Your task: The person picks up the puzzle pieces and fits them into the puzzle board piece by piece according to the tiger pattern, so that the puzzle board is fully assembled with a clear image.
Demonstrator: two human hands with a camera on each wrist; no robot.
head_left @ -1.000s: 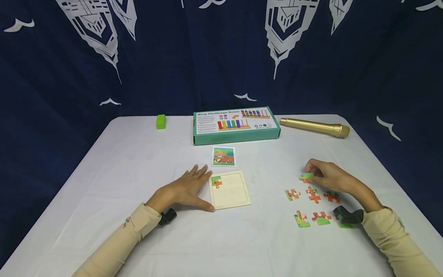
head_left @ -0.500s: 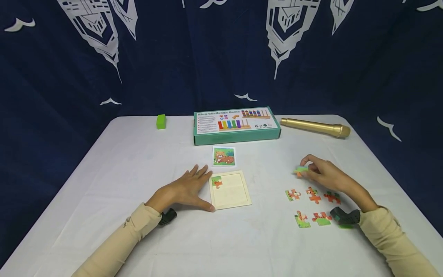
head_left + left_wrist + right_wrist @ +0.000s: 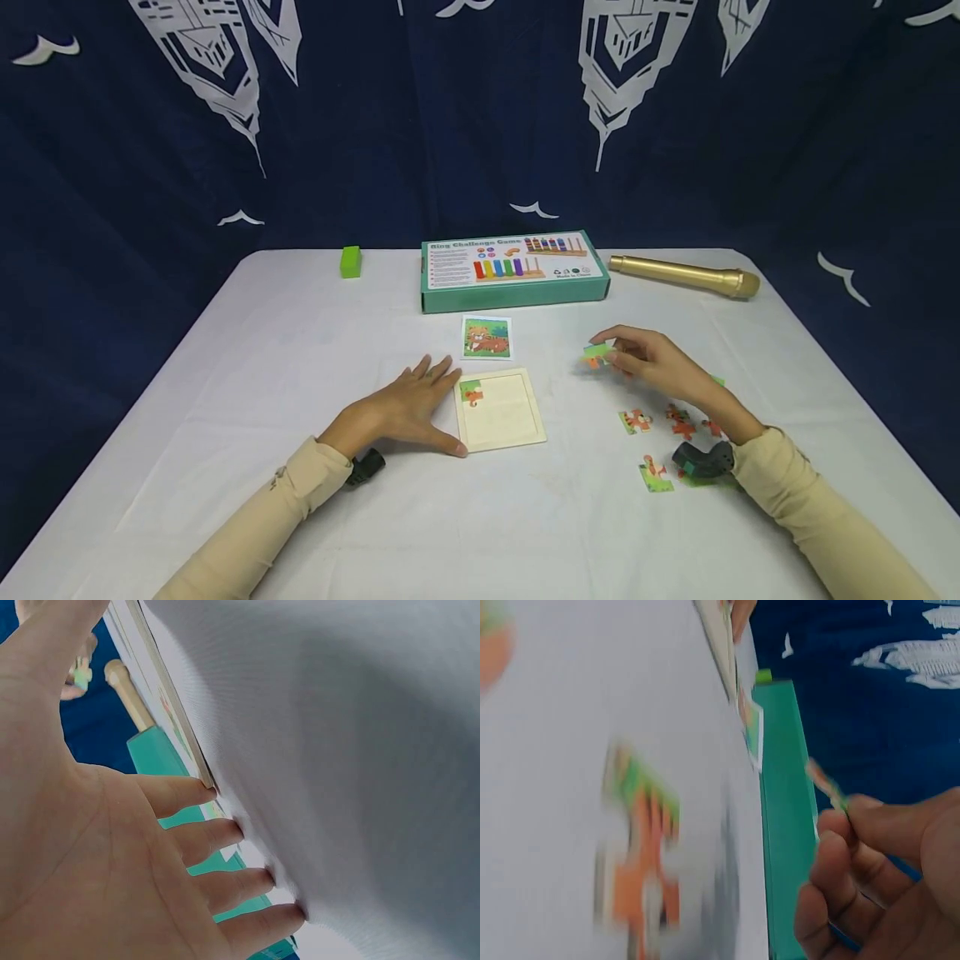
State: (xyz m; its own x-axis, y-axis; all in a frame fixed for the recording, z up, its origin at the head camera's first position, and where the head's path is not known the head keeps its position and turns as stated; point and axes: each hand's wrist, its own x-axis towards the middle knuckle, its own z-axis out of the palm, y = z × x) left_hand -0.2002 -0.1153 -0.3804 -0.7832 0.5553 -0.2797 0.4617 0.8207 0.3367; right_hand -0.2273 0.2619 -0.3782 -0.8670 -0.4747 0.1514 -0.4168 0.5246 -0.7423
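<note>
My left hand [image 3: 408, 410] lies with spread, straight fingers at the left side of a square wooden puzzle tray [image 3: 506, 425]. Thumb and index finger touch its edge. One orange and green puzzle piece [image 3: 471, 392] sits in the tray's upper left corner. My right hand [image 3: 652, 360] pinches another puzzle piece [image 3: 596, 354], green and orange, between thumb and fingers above the table, right of the tray. In the right wrist view that held piece [image 3: 827, 785] shows edge-on. More loose pieces, such as an orange one [image 3: 636, 422], lie below the right forearm, which partly hides several.
A tiger picture card [image 3: 487, 338] lies just behind the tray. Farther back are a green Ring Challenge Game box [image 3: 517, 292], a gold microphone [image 3: 682, 277] and a green block [image 3: 350, 262]. A dark blue curtain [image 3: 420, 125] hangs behind the white table.
My right hand has lifted the green and orange piece from the right-hand group and carried it left, toward the tray. My left hand stays in place.
</note>
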